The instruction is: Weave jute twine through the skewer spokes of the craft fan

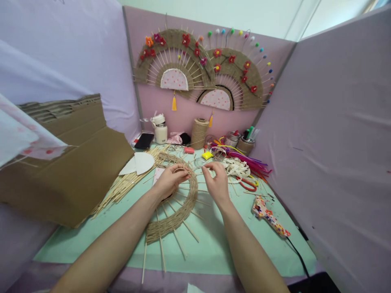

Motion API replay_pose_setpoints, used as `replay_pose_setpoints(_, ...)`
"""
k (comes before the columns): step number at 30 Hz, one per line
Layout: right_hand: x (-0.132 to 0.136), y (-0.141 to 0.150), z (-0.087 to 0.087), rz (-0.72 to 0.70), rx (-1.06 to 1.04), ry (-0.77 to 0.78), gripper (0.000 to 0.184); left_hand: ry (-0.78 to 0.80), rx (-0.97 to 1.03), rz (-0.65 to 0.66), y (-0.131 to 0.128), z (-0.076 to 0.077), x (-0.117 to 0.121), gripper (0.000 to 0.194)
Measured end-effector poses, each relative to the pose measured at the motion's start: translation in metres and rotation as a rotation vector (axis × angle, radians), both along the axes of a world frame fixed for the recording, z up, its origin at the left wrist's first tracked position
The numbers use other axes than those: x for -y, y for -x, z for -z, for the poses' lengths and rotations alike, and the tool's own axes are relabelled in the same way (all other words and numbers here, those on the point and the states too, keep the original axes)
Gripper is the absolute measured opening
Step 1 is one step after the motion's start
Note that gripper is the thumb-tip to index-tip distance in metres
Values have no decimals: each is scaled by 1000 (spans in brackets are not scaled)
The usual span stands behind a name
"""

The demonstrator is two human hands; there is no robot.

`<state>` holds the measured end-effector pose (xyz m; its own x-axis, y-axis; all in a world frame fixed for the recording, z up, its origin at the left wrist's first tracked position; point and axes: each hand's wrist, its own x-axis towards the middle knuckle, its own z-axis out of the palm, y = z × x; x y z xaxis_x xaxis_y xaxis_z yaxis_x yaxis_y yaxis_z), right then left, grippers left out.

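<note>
A half-round fan frame (186, 205) lies on the green tabletop, its thin sticks fanning outward through a band of woven brown twine. My left hand (171, 179) is closed at the upper part of the band, thumb against fingers, gripping the fan frame. To its right, my right hand (217, 181) is raised just beyond the band's outer edge near the stick ends. Its thumb and forefinger are pinched together; what lies between them is too fine to make out. A patterned piece (158, 174) shows partly behind my left hand.
Bamboo sticks (119, 189), white card pieces (144, 163) and leaning cardboard (64, 175) are at left. A phone (144, 141), bottle (160, 131) and twine spool (199, 134) stand behind. Pipe cleaners (244, 160) and a corded glue gun (269, 216) lie right. Decorated fans (177, 38) hang behind.
</note>
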<state>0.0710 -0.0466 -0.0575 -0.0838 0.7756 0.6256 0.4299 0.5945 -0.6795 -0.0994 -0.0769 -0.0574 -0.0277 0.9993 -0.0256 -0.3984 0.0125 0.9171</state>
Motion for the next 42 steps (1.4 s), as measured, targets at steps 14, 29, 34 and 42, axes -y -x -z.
replay_pose_setpoints(14, -3, 4, 13, -402, -243, 529, 17, -86, -134, 97, -5, 21, -2, 19)
replay_pose_setpoints(29, -8, -9, 0, -871, -1261, 1020, 13, 5, 324, 7, -2, 22, -6, 23)
replay_pose_setpoints(34, -11, -23, -4, -895, -1307, 973, 15, -24, 361, -92, 11, 24, -14, 19)
replay_pose_setpoints(42, -33, -55, -5, -638, -1493, 788, 18, 28, 304, -32, 14, 21, -14, 18)
